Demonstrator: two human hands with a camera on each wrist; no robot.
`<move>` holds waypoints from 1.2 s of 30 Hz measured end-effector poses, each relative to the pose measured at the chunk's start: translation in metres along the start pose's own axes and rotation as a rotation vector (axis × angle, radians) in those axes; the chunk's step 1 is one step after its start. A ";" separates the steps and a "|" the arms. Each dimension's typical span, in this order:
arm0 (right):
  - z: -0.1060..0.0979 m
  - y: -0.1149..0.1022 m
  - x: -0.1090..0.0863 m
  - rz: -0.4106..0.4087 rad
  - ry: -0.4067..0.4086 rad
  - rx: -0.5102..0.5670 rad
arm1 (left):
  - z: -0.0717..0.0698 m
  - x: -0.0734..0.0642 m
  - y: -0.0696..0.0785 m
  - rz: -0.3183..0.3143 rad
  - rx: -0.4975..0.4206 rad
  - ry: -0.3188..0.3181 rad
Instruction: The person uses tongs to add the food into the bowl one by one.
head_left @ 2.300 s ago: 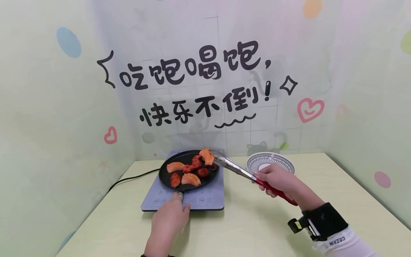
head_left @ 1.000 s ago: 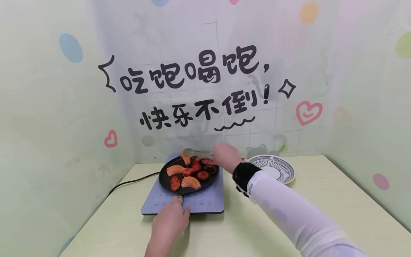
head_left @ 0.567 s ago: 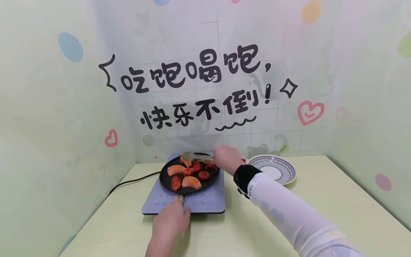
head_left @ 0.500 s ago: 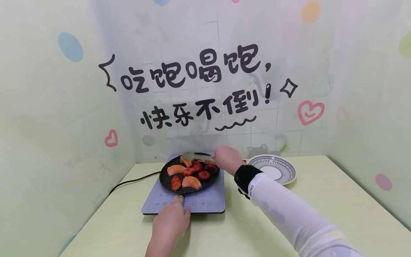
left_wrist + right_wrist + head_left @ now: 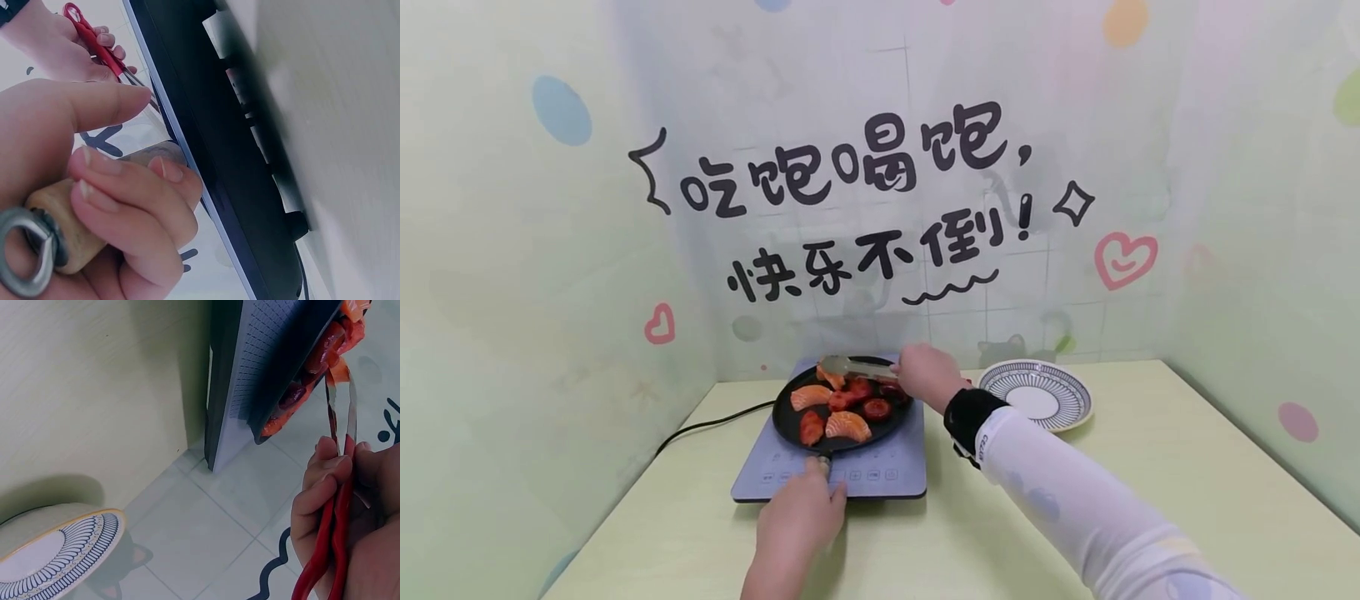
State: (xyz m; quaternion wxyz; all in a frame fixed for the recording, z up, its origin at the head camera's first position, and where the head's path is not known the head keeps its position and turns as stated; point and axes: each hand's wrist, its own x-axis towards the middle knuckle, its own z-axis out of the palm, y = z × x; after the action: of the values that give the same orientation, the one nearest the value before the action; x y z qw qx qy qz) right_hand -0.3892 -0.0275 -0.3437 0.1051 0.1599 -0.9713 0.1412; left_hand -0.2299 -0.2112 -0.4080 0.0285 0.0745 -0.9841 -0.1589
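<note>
My left hand (image 5: pixel 797 512) grips the wooden handle (image 5: pixel 75 240) of a black frying pan (image 5: pixel 785 422), its fingers curled round it. At the pan's far side, my right hand (image 5: pixel 928 375) holds metal tongs (image 5: pixel 868 367) with red grips (image 5: pixel 337 531). The tongs' tips are at an orange salmon slice (image 5: pixel 830 378) on the back of the pan. Two more salmon slices, one at the left (image 5: pixel 809 397) and one at the front (image 5: pixel 847 426), lie flat. Between them are several red-coated pieces (image 5: pixel 876 408); the right hand and tongs partly cover those at the back right.
Under the pan is a flat induction cooker (image 5: pixel 760 482) with a black cord (image 5: pixel 715 418) running left. A patterned plate (image 5: pixel 1078 398) stands right of it, beyond the right forearm. A printed wall (image 5: pixel 865 325) closes off the table's back.
The right hand has swung left over the pan, carrying the salmon slice in the tongs from its right edge to its back left and lowering it. The left hand stays on the handle.
</note>
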 end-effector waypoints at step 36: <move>-0.005 0.020 0.002 -0.091 0.037 -0.010 | 0.003 0.000 0.000 0.009 0.015 0.020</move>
State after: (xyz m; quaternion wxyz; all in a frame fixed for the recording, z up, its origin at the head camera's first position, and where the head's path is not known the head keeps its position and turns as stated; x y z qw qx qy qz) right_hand -0.3968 -0.0087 -0.3437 0.1304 0.2007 -0.9616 0.1341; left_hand -0.2303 -0.2102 -0.4107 0.0386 0.0719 -0.9852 -0.1507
